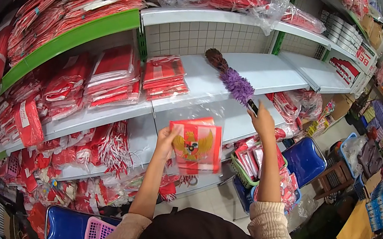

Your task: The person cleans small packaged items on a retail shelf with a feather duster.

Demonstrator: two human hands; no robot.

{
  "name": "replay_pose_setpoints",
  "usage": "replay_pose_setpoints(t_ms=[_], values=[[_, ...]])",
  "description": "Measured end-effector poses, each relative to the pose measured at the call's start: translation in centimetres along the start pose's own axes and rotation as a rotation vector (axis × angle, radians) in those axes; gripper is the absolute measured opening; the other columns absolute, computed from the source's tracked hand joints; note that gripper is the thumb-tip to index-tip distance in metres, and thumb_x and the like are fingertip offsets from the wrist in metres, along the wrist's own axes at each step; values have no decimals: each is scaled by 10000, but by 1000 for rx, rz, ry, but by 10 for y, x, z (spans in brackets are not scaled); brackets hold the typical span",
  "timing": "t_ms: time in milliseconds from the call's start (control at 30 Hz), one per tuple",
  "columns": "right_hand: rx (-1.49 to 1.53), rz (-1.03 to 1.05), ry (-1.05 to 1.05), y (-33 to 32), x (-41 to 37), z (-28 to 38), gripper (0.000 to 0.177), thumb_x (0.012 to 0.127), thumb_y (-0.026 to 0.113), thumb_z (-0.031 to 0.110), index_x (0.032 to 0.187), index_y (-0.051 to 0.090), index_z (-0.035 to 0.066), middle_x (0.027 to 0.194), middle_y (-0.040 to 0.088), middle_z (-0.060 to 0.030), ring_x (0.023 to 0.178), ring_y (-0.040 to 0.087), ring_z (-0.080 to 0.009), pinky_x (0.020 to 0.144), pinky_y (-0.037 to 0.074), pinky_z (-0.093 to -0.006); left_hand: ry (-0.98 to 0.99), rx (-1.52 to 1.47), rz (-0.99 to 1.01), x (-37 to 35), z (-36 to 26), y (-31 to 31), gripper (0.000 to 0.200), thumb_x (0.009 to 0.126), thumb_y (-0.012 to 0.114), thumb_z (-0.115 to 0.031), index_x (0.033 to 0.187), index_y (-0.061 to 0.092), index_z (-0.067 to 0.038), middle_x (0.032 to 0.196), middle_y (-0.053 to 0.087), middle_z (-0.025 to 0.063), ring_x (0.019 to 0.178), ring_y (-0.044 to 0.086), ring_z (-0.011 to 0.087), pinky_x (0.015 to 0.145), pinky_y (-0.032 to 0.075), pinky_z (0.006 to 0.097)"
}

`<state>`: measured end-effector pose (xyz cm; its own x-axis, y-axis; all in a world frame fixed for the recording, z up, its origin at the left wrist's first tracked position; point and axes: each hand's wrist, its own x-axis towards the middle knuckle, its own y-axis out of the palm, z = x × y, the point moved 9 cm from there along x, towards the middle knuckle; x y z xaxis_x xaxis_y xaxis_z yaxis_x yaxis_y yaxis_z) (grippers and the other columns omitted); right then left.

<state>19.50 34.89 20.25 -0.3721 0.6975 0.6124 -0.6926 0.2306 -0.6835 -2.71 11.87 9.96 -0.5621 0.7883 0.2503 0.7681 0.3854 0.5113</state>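
Through the head camera I see the left hand (166, 141) pinching the side of a flat red packet with a golden eagle emblem (197, 145), held up in front of the shelves. I have the right hand (263, 121) wrapped around the black handle of a fluffy purple duster with a brown tip (238, 85); its head is over the long white metal shelf (279, 72), right of a stack of red-and-white plastic-wrapped packets (165, 73), though I cannot tell whether it touches the surface.

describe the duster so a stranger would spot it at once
Find the white shelf below the grid-patterned back panel. Near the shelf's front edge, the person's right hand grips the black handle of the duster. Unlike the flat red packets stacked nearby, the duster is fluffy and purple with a brown end.
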Motion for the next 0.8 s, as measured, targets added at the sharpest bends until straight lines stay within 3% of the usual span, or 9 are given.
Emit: replay_pose_setpoints(t_ms=[100,267,333,400,533,567,633,733,800], values=[[-1,185,64,27,-4,-13,298,729,597,110,961,479,-36,785,583,-247,777,572,-441,667,463,-484,-73,-602,-43,1,18,1,365,908,487,-304,1146,527,-30,1102,596,99,998,580,227,864,463,367],[84,198,151,39,-57,-49,226,726,513,28,929,437,-34,792,572,-301,762,563,-467,652,441,-500,-261,-638,6,-7,71,7,486,915,431,-372,1262,425,-31,1220,527,118,1089,525,270,944,405,414],[109,-19,262,0,-91,-51,249,766,555,45,984,463,-32,850,606,-253,782,566,-433,656,431,-467,-247,-654,54,-1,63,17,491,919,424,-370,1270,414,-26,1231,518,120,1100,517,272,950,400,417],[153,-26,444,-19,-123,-60,317,839,583,226,1055,503,8,848,629,-210,776,601,-376,668,445,-429,-221,-712,125,6,49,29,483,927,416,-360,1280,403,-32,1257,496,120,1127,496,268,959,391,420],[219,-40,420,-11,-197,-80,264,858,555,208,1027,551,5,743,589,-224,653,581,-350,565,421,-390,-198,-724,60,28,43,35,458,923,438,-358,1280,411,-72,1244,505,89,1126,490,259,946,400,415],[142,-113,201,-15,-211,-71,216,835,559,153,984,551,-3,701,565,-223,601,558,-355,525,403,-405,-205,-732,78,34,46,39,444,924,431,-364,1260,429,-75,1223,518,82,1116,495,256,939,404,413],[115,40,-22,-4,-239,-62,168,808,566,120,916,538,-6,673,556,-210,580,540,-371,511,394,-419,-222,-745,116,48,61,37,421,927,418,-378,1221,464,-80,1181,543,69,1096,505,249,925,413,408],[24,96,-117,-12,-241,-49,130,808,546,110,854,517,-8,649,543,-218,575,526,-398,514,388,-440,-199,-727,221,61,90,21,457,946,342,-384,1244,433,-49,1181,532,123,1070,521,263,942,402,417],[27,62,169,0,-247,-84,137,815,535,118,864,518,-9,643,535,-229,577,524,-408,516,388,-447,-211,-727,167,46,46,72,480,939,373,-392,1263,417,-41,1228,506,133,1121,493,276,964,380,441]])
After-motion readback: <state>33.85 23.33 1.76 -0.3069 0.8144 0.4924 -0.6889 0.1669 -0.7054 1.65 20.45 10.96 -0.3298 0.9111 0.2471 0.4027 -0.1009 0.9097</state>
